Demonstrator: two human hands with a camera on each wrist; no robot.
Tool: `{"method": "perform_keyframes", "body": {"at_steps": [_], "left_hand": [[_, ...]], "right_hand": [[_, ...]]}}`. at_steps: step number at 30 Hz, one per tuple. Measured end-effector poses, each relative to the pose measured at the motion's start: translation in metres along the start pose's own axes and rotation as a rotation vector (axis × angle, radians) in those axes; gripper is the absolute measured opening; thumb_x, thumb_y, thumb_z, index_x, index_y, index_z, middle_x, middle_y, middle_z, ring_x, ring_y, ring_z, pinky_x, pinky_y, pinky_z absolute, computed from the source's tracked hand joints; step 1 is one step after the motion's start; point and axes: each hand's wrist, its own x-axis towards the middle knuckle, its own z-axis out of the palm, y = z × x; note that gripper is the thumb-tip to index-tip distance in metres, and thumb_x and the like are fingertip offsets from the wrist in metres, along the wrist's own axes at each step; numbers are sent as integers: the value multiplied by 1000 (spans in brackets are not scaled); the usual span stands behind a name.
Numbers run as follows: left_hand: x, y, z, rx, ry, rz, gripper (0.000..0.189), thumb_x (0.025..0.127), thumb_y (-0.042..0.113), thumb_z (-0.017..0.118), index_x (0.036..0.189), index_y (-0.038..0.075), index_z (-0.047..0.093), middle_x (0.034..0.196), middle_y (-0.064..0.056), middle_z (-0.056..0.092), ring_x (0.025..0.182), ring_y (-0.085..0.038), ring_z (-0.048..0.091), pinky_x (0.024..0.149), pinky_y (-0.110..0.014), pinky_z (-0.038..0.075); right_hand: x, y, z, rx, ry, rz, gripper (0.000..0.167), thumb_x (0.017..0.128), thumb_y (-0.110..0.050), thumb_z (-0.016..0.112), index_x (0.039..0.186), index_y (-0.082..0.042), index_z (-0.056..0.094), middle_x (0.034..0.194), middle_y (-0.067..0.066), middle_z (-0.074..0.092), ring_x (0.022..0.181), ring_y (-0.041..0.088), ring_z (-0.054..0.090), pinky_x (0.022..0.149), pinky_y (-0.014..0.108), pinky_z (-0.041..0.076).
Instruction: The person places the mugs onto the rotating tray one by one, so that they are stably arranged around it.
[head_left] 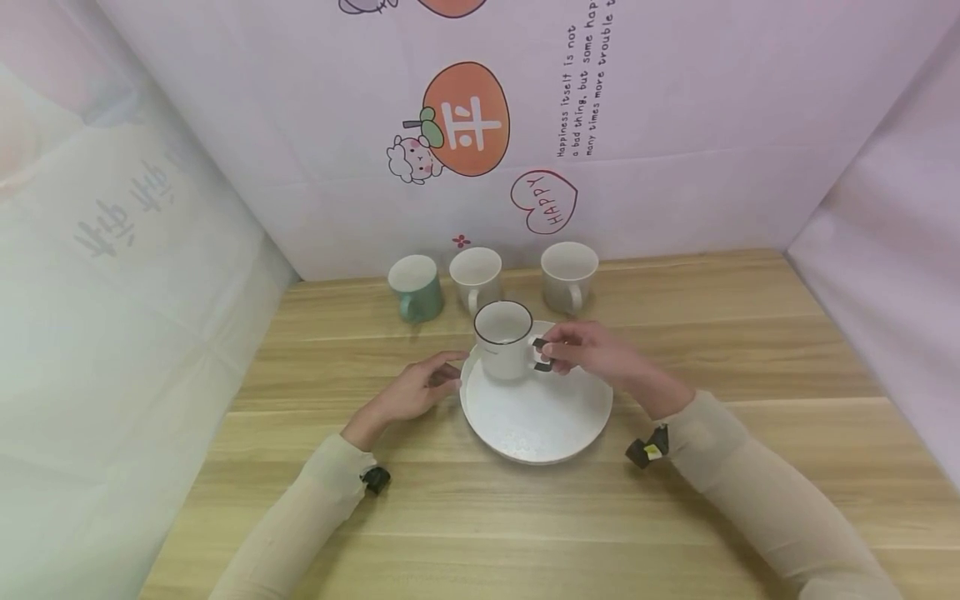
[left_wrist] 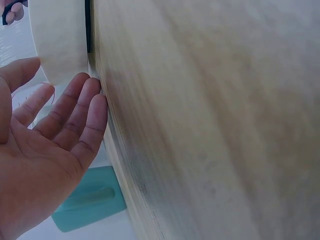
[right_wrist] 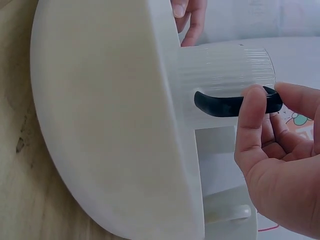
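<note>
A white mug (head_left: pixel 504 348) with a dark rim and black handle (right_wrist: pixel 222 105) stands upright at the far left part of a round white turntable-like tray (head_left: pixel 536 421). My right hand (head_left: pixel 588 350) pinches the mug's handle between thumb and fingers, as the right wrist view (right_wrist: pixel 282 150) also shows. At the tray's left edge is my left hand (head_left: pixel 420 387), fingers apart and slightly bent, fingertips right by the rim. In the left wrist view its palm faces the tray's side wall (left_wrist: pixel 60 40), with nothing held.
Behind the tray stand a green mug (head_left: pixel 417 292), a white mug (head_left: pixel 477 271) and another white mug (head_left: pixel 568 279), handles toward me. They are close to the printed white cloth backdrop (head_left: pixel 337 167) along the back edge of the wooden table (head_left: pixel 420 517).
</note>
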Motion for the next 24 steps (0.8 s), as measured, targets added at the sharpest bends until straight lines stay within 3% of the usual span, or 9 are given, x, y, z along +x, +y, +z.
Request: {"method": "perform_keyframes", "body": {"at_steps": [4,11,24], "left_hand": [[0,1,0,-1,2,-1,48,101,21,59,147,16,46,122,-12,71,116,-26,67,102,-44,51],[1,0,2,11,6,12,47,101,21,59,147,17,46,120,-12,71,115,-25,67,102,-43,52],[2,-1,0,3,-13,-2,49,102,22,58,149,16,44,121,-12,71,115,-27,67,101,-45,52]], "right_hand": [[2,3,2,-22,-3,35,26,101,-15,58,115,6,62,111,23,66,93,30,65,85,32,56],[4,5,4,-27,1,68,29,100,-17,59,117,7,61,110,19,65,90,22,63,86,34,54],[6,15,0,-58,2,67,27,99,-19,62,115,1,65,108,20,68,89,22,65,86,33,53]]}}
